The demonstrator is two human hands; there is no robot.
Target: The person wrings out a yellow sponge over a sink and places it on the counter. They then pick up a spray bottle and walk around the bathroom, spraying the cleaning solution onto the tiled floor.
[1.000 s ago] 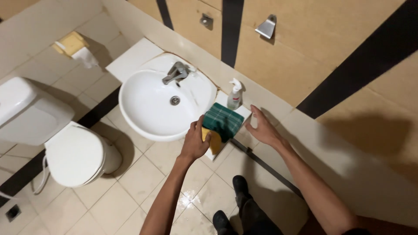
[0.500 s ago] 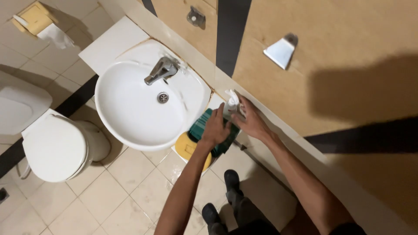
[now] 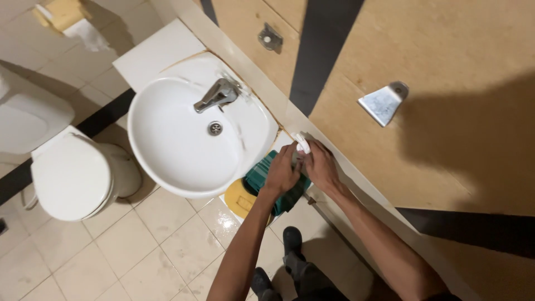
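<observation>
I see both hands meeting at the right end of the white counter (image 3: 159, 50), just beside the basin's (image 3: 167, 145) right rim. My left hand (image 3: 280, 175) has its fingers curled shut over a green cloth (image 3: 257, 175), which lies bunched on a yellow sponge (image 3: 241, 198) at the counter's front edge. My right hand (image 3: 321, 167) is wrapped around the white spray bottle (image 3: 302, 144) standing against the wall; only its nozzle top shows. The chrome tap (image 3: 217, 95) sits at the basin's back edge.

Bright, sharp, dark shadow on wall (image 3: 473, 145)
</observation>
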